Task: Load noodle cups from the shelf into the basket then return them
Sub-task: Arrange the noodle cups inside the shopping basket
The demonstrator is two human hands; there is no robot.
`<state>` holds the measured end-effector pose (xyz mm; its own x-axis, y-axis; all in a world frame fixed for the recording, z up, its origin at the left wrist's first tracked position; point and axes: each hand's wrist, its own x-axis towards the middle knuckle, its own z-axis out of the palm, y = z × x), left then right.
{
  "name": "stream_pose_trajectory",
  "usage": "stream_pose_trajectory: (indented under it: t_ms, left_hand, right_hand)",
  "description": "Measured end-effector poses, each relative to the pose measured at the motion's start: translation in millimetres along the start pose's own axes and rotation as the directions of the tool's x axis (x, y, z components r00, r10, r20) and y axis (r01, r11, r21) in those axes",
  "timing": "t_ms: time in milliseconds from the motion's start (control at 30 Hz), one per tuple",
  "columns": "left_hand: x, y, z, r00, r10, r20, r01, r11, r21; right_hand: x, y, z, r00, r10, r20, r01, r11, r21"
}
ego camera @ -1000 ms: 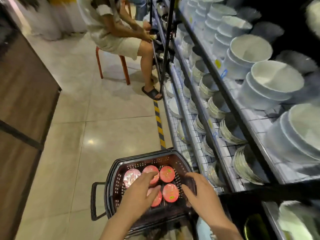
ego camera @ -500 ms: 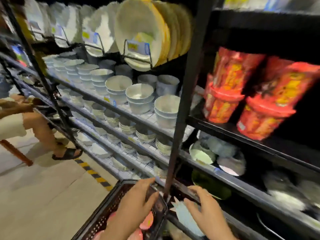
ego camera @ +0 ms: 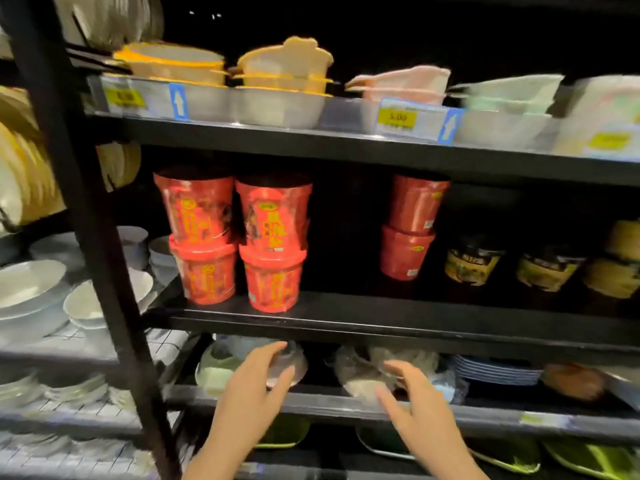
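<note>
Red noodle cups stand in two-high stacks on the middle black shelf (ego camera: 381, 315): one stack (ego camera: 204, 237) at the left, a second stack (ego camera: 275, 242) beside it, and a darker red stack (ego camera: 410, 226) further right. My left hand (ego camera: 254, 393) and my right hand (ego camera: 420, 403) are both raised below that shelf with fingers spread, and neither holds anything. They hang in front of the lower shelf, apart from the cups. The basket is out of view.
Dark and yellow noodle cups (ego camera: 474, 261) sit at the right of the same shelf. Bowls and trays (ego camera: 277, 105) fill the shelf above. White bowls (ego camera: 31, 289) stand on wire racks to the left, behind a black upright post (ego camera: 90, 237). Wrapped bowls (ego camera: 363, 372) lie behind my hands.
The view has swung up from the basket on the floor to the noodle shelf. Both hands have risen away from the basket and hold nothing.
</note>
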<state>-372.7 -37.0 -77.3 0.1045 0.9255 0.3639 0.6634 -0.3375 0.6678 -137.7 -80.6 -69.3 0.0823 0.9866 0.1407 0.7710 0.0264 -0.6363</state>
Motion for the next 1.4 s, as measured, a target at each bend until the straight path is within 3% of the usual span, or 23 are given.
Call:
stream_pose_trajectory:
  t_ms: [200, 400, 600, 733, 900, 1133, 1400]
  left_hand:
    - [76.8, 34.0, -0.8, 0.934, -0.068, -0.352, 0.046, 0.996, -0.07]
    - [122.3, 49.9, -20.0, 0.813, -0.125, -0.568, 0.091, 0.992, -0.088]
    - [159.9, 47.5, -33.8, 0.851, -0.229, -0.473, 0.166, 0.971, -0.172]
    - [178.6, 43.6, -41.3, 0.862, -0.302, -0.406, 0.241, 0.951, -0.195]
    - [186.9, 36.9, -45.2, 0.861, -0.298, -0.413, 0.238, 0.952, -0.192]
    - [162.5, 46.8, -54.5, 0.857, -0.233, -0.46, 0.122, 0.958, -0.258]
    - [70.7, 64.6, -68.0, 0.729, -0.33, -0.599, 0.125, 0.926, -0.357]
  right_hand:
    - [78.4, -6.8, -44.3, 0.99, -0.12, -0.072, 0.124, 0.991, 0.045]
    - [141.0, -37.6, -30.8, 0.978, -0.206, 0.03, 0.197, 0.963, 0.182]
    - [183.4, -75.0, 16.8, 0.941, -0.257, 0.219, 0.184, 0.934, 0.306]
    - [200.8, -90.4, 47.6, 0.94, -0.229, 0.254, 0.133, 0.929, 0.345]
    - [212.8, -94.3, 76.2, 0.959, -0.195, 0.206, 0.088, 0.895, 0.438]
    - [202.4, -88.3, 68.7, 0.969, -0.242, 0.053, 0.184, 0.849, 0.496]
    - [178.5, -65.0, 37.1, 0.964, -0.261, 0.038, 0.18, 0.756, 0.629]
